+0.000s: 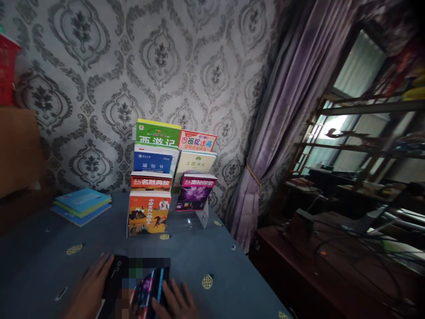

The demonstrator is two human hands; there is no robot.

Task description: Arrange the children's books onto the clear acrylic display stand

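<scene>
Near the bottom edge of the head view lies a black-covered book (114, 277) with a colourful picture on its right part (143, 296); its middle is hidden by blurred-out blocks. At the book's left edge is my left hand (89, 285), somewhat smeared, with its fingers stretched out along the cover. My right hand (177, 301) rests on the right edge, fingers spread and flat. Beyond the hands stands a clear book rack (203, 218) with books in two columns. An orange book (150, 212) is at the front left, a purple one (195, 192) at the front right.
On the left of the blue-grey tabletop (186, 254) lies a small stack of blue and green books (83, 204). A cardboard box (18, 150) and a red basket (7, 66) are at far left. A purple curtain (282, 110) and a dark red cabinet (282, 266) stand right.
</scene>
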